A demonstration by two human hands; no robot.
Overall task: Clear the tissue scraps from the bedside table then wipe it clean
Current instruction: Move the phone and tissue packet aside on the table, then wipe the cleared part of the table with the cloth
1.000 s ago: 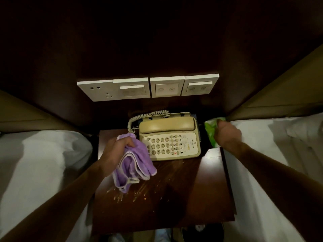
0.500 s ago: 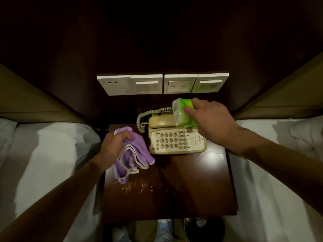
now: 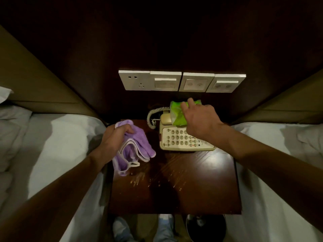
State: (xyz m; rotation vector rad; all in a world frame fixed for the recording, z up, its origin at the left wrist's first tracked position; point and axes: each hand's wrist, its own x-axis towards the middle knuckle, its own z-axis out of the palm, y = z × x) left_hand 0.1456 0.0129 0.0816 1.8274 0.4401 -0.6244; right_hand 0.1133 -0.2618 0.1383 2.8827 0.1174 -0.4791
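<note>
Clutching a bunched purple cloth (image 3: 138,147) in the left grip (image 3: 115,137). Grasping a green packet (image 3: 176,112) in the right grip (image 3: 199,121), over the phone (image 3: 181,142) handset. Pale scraps (image 3: 138,181) on the worktop (image 3: 192,189) just below the left grip, by the cloth's tip.

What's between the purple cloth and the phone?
Just a narrow strip of bare table between cloth and phone, in the head view; the coiled cord sits farther back.
</note>
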